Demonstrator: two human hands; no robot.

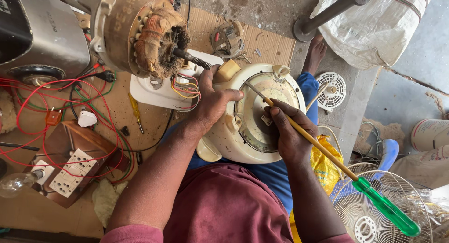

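The cream cooker base [243, 130] lies upturned on the person's lap; the left hand [213, 105] grips its rim, fingers curled tight; the right hand [290, 135] pinches the long green-handled screwdriver [327, 154], tip on the metal underside.

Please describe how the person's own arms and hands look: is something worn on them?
Both forearms are bare. The left hand and right hand wear no gloves, and no ring, watch or bracelet is visible. Short maroon sleeves show only near the shoulders.
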